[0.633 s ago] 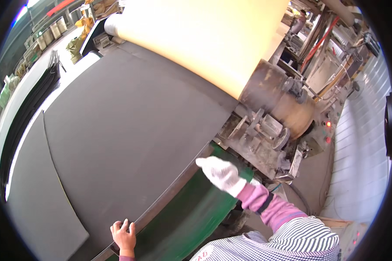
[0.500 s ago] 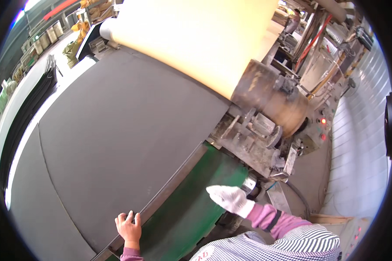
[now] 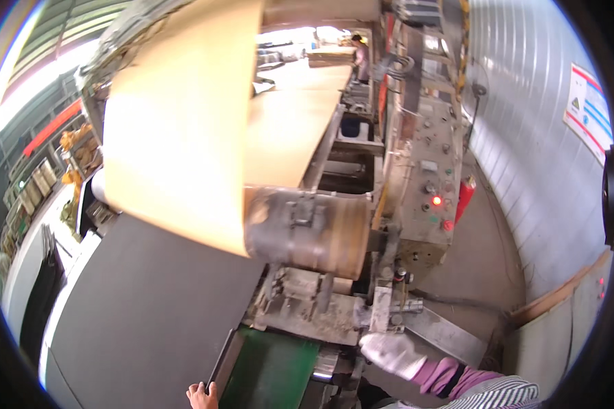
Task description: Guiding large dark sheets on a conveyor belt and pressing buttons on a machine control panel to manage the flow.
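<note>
My bare left hand (image 3: pixel 202 395) is at the bottom edge of the view, its fingers slightly apart. The fingertips rest by the metal edge strip (image 3: pixel 226 356) beside a wide dark grey sheet (image 3: pixel 160 293). My right hand (image 3: pixel 392 354), in a white glove, is just right of the machine's metal end frame (image 3: pixel 310 317). Its fingers look stretched out together, somewhat blurred, with nothing visible in them. Between the hands runs a green belt (image 3: pixel 273 368). Beyond the grey sheet, a broad tan sheet (image 3: pixel 177 136) rises over a roller with a dark, worn end (image 3: pixel 307 228).
A control panel (image 3: pixel 430 163) with lit red buttons stands on the right, near a red cylinder (image 3: pixel 465 194). A corrugated wall (image 3: pixel 525 136) is farther right. Another person (image 3: pixel 361 58) is at the far end. Dark sheets (image 3: pixel 41 293) hang at left.
The view has swung up and right, showing more of the machine and panel. My right hand has moved from over the green belt to beside the end frame. My left stays by the strip.
</note>
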Tool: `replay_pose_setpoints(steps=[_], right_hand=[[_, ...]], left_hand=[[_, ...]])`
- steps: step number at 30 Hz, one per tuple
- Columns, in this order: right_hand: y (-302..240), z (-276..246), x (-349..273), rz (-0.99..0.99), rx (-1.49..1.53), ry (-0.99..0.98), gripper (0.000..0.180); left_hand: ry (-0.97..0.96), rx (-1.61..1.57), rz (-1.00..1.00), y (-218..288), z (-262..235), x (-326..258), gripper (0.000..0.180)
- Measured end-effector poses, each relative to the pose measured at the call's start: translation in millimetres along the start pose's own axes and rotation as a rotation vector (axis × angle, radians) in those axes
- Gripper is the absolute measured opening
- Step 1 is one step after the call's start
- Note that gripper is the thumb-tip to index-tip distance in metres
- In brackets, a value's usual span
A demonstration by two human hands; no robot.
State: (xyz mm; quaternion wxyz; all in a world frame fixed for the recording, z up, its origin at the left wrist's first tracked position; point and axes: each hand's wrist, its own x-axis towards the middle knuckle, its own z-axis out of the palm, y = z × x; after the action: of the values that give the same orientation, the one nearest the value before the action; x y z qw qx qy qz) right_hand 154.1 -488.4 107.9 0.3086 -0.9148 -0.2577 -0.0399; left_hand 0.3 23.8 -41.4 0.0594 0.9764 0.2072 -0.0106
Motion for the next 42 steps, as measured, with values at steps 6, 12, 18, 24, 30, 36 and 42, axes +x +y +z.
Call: replay_pose_setpoints(steps=[6, 12, 18, 24, 30, 36, 42], right_hand=[[161, -108, 90, 0.14, -0.386, 0.439, 0.02], [287, -188, 193, 0.497, -0.529, 0.408, 0.027], [317, -196, 234, 0.549, -0.534, 0.417, 0.036], [327, -201, 244, 0.597, -0.522, 0.273, 0.036], [330, -206, 245, 0.566, -0.593, 0.249, 0.035], [331, -202, 247, 0.592, -0.609, 0.228, 0.033], [326, -201, 245, 0.566, -0.606, 0.264, 0.03]], left_hand=[[0.153, 0.081, 0.331, 35, -31, 63, 0.033], [0.105, -0.109, 0.173, 42, -11, 71, 0.056], [-0.206, 0.038, -0.095, 63, -54, 47, 0.073], [-0.328, -0.008, -0.227, 62, -54, 56, 0.061], [-0.361, -0.087, -0.372, 67, -54, 59, 0.052], [-0.367, 0.078, -0.276, 54, -47, 57, 0.059], [-0.379, 0.1, -0.27, 51, -47, 60, 0.061]])
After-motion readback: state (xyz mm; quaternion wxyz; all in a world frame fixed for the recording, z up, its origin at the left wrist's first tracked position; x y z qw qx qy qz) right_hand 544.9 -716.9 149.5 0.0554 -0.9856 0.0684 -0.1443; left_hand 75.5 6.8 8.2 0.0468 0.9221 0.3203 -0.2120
